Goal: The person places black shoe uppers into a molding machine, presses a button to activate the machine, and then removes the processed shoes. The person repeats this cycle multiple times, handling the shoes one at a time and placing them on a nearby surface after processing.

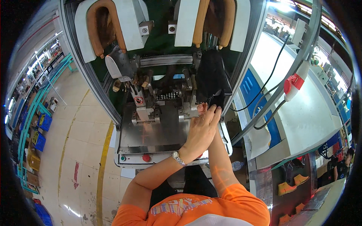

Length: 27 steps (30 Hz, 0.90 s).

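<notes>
A black shoe upper [211,73] is pulled over the right-hand form of a machine, its open lower end towards me. My left hand [203,130], with a ring and a wristwatch, reaches across to the right, fingers together and pressed on the lower edge of the upper. Partly hidden beneath it, my right hand [202,108] has curled fingertips at the same edge, appearing to pinch the fabric. On the machine's left side stands a bare metal form [120,64], with no upper on it.
Two brown U-shaped pads [101,22] on white blocks hang above the forms. A metal plate [162,130] and a red button [146,158] lie in front. At right are a white table [301,113], a red-and-white plug connector [296,83] and orange boots [288,187].
</notes>
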Each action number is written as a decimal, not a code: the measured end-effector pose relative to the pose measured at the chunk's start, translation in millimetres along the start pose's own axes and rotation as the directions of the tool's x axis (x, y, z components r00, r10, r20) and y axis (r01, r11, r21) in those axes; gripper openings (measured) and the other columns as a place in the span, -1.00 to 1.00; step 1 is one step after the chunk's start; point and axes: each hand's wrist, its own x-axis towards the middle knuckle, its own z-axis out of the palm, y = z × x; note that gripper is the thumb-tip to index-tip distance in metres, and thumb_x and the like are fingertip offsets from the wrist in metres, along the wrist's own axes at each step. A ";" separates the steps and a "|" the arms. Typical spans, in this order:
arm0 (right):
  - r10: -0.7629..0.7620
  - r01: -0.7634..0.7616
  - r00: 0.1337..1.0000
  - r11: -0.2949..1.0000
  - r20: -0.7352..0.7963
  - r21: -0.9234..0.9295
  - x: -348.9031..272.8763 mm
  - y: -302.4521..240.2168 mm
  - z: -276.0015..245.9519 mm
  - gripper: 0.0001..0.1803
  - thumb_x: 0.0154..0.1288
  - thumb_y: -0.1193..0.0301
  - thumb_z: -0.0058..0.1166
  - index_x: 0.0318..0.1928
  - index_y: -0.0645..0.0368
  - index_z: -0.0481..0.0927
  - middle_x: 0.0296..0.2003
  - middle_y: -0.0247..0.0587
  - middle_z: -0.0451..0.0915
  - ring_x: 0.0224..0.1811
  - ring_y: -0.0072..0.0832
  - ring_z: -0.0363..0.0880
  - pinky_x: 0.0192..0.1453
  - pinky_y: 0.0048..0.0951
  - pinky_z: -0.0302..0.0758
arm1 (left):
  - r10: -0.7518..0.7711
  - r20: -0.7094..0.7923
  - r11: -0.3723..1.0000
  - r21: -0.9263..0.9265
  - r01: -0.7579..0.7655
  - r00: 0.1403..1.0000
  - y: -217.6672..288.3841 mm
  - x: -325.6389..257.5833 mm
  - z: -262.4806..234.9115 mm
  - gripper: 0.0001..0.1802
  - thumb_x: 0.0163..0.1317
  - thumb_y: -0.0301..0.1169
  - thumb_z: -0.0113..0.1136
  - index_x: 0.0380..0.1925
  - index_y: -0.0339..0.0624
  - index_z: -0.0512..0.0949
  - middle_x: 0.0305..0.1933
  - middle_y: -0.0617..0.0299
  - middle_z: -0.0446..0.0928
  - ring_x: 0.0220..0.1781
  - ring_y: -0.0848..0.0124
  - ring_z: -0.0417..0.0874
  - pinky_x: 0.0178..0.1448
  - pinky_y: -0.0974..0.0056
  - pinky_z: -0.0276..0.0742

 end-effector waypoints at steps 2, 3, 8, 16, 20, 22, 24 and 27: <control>0.000 0.000 1.000 1.000 0.001 -0.016 0.8 0.2 0.8 -0.75 0.30 0.31 -0.21 -0.15 0.20 0.43 -0.26 -0.19 0.51 -0.27 -0.35 0.48 -0.20 -0.33 0.46 | -0.007 0.008 1.000 -0.006 0.007 1.000 0.1 -0.1 0.8 -0.39 -0.04 -0.50 0.10 0.12 -0.23 0.25 0.12 0.11 0.26 -0.27 0.31 0.52 -0.10 0.21 0.38; 0.004 -0.004 1.000 1.000 0.003 -0.020 1.1 0.6 1.9 -0.75 0.30 0.31 -0.20 -0.15 0.20 0.43 -0.26 -0.20 0.51 -0.26 -0.35 0.48 -0.20 -0.33 0.46 | -0.003 -0.006 1.000 -0.015 0.003 1.000 0.3 -0.3 1.3 -0.39 -0.03 -0.50 0.09 0.12 -0.23 0.24 0.12 0.11 0.26 -0.25 0.31 0.52 -0.10 0.20 0.38; 0.003 -0.001 1.000 0.996 0.022 -0.091 -0.1 -3.5 12.5 -0.75 0.28 0.33 -0.16 -0.15 0.20 0.44 -0.25 -0.20 0.51 -0.25 -0.35 0.48 -0.18 -0.35 0.45 | -0.015 -0.013 1.000 -0.026 0.015 1.000 0.1 -1.5 4.3 -0.40 0.01 -0.48 0.07 0.14 -0.21 0.22 0.13 0.07 0.24 -0.18 0.29 0.53 -0.07 0.19 0.38; -0.038 0.077 0.995 0.878 0.091 -0.473 -12.8 -22.3 33.2 -0.76 0.25 0.35 -0.11 -0.14 0.21 0.45 -0.24 -0.20 0.51 -0.22 -0.36 0.48 -0.16 -0.38 0.44 | -0.026 0.025 0.999 0.033 0.025 0.999 6.4 -3.1 -0.1 -0.36 0.02 -0.46 0.07 0.17 -0.19 0.17 0.19 0.03 0.19 -0.22 0.29 0.53 -0.09 0.20 0.37; -0.150 0.036 0.977 0.817 -0.152 -0.576 -34.1 -36.8 17.3 -0.78 0.24 0.37 -0.10 -0.19 0.22 0.49 -0.30 -0.22 0.53 -0.27 -0.36 0.49 -0.21 -0.36 0.46 | -0.004 0.068 0.999 0.050 0.001 0.998 7.4 -10.2 -4.2 -0.31 -0.04 -0.48 0.12 0.18 -0.19 0.16 0.21 -0.08 0.16 -0.28 0.29 0.55 -0.12 0.19 0.38; -0.517 0.209 0.840 0.589 -0.166 -0.781 -48.3 -45.2 -44.5 -0.74 0.11 0.41 0.04 -0.16 0.21 0.51 -0.26 -0.24 0.54 -0.25 -0.40 0.49 -0.17 -0.42 0.43 | 0.057 0.092 0.992 0.110 -0.067 0.994 11.6 -10.2 -7.9 -0.33 -0.08 -0.50 0.15 0.13 -0.19 0.21 0.19 -0.12 0.16 -0.32 0.29 0.55 -0.14 0.18 0.39; -0.738 -0.094 0.672 -0.006 -0.060 -0.996 -84.6 -55.7 -100.0 -0.55 -0.14 0.46 0.18 -0.11 0.20 0.49 -0.20 -0.09 0.53 -0.15 -0.24 0.50 -0.03 -0.28 0.39 | 0.060 0.156 0.979 0.182 -0.088 0.986 7.2 -11.2 -7.5 -0.38 -0.11 -0.52 0.16 0.06 -0.21 0.26 0.18 -0.15 0.16 -0.35 0.29 0.55 -0.14 0.19 0.41; -0.664 -0.400 0.683 0.012 -0.306 -0.917 -129.0 -67.5 -150.2 -0.38 -0.22 0.49 0.22 0.00 0.20 0.39 -0.11 -0.02 0.49 -0.05 -0.13 0.46 0.06 -0.24 0.36 | 0.059 0.211 0.964 0.244 -0.111 0.976 13.8 -4.6 -11.6 -0.51 -0.13 -0.53 0.17 -0.09 -0.26 0.33 0.16 -0.15 0.17 -0.37 0.30 0.54 -0.14 0.23 0.45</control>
